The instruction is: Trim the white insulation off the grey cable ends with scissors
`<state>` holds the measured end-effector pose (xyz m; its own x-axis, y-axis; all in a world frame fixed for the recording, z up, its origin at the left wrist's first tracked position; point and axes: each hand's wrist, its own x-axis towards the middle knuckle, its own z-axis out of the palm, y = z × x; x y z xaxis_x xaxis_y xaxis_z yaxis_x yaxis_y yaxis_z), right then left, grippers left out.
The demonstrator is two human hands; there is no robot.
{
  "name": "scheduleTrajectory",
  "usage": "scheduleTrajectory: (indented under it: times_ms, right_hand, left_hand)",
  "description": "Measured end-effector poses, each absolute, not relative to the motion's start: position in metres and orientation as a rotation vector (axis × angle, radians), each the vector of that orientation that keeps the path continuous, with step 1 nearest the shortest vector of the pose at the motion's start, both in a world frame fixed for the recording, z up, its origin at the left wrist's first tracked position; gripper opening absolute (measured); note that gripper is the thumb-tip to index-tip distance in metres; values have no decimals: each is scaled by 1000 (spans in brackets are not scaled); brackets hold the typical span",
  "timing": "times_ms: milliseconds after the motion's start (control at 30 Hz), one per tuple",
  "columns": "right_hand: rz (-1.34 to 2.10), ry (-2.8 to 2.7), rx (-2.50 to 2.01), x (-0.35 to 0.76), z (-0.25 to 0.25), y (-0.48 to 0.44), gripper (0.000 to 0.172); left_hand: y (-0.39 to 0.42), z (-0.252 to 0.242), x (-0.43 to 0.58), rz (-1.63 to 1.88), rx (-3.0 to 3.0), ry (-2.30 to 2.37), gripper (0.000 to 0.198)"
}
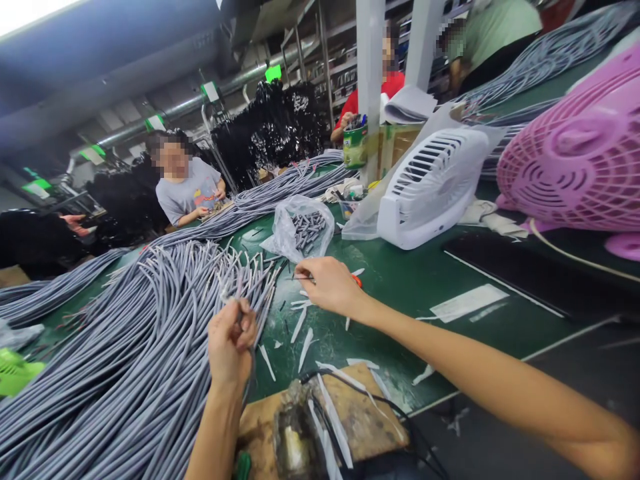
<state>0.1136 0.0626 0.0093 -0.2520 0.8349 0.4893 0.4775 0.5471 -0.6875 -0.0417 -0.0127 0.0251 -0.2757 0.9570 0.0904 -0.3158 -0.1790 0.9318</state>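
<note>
My left hand (231, 343) is closed around the end of a grey cable, whose pale stripped end sticks up above the fingers. Beneath and beside it spreads a large bundle of grey cables (135, 353), their stripped ends facing away from me. To the right, my right hand (327, 283) is pinched over the green table, with a thin dark piece at its fingertips, too small to make out fully. Just beyond that hand lies an open clear plastic bag (283, 230) of short dark tube pieces (309, 229). White strips (306, 350) and small dark bits are scattered close by.
In front of me sits a stained wooden board (365, 420) with a grimy metal block (295, 443) and a black cord. A white fan (433, 190) and a pink fan (575, 147) stand to the right. Across the table a person (187, 187) handles small items.
</note>
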Motion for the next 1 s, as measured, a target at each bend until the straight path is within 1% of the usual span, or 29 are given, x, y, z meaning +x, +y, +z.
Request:
scheduleTrajectory:
  times_ms: [67, 133, 200, 300, 400, 500, 633, 733, 800, 867, 1000]
  right_hand:
    - [705, -1720, -933, 115, 12, 65, 10]
    - [908, -1567, -695, 115, 17, 62, 16]
    - [1025, -1492, -537, 114, 21, 56, 22]
    - [1096, -1469, -485, 114, 25, 50, 25]
    - [1167, -1472, -481, 113, 25, 49, 34]
    - [1205, -1502, -494, 111, 24, 48, 39]
    - [1146, -1582, -544, 108, 23, 41, 36]
    - [910, -1642, -625, 108, 23, 33, 29]
    - [730, -1692, -662, 108, 23, 27, 30]
    - [634, -1765, -664, 108, 21, 21, 33]
    - [637, -1870, -638, 104, 16, 13, 35]
  left_hand:
    - [-13, 25, -42, 1683, 938, 1050, 31]
    - [-14, 23, -39, 1657, 1012, 1089, 28]
    - [-14, 18, -35, 1581, 1086, 1126, 25]
    - [-16, 13, -29, 1527, 1142, 1134, 27]
    - [-15, 11, -28, 1564, 1151, 1131, 29]
    - [-15, 10, -30, 1603, 1153, 1174, 28]
    - [-15, 8, -32, 1623, 1205, 1251, 29]
    - [-16, 9, -32, 1682, 1208, 1312, 31]
    - [-17, 10, -32, 1714, 1195, 1345, 33]
    - [-18, 11, -32, 1731, 1189, 1360, 35]
    - [-20, 10, -32, 1722, 1179, 1335, 38]
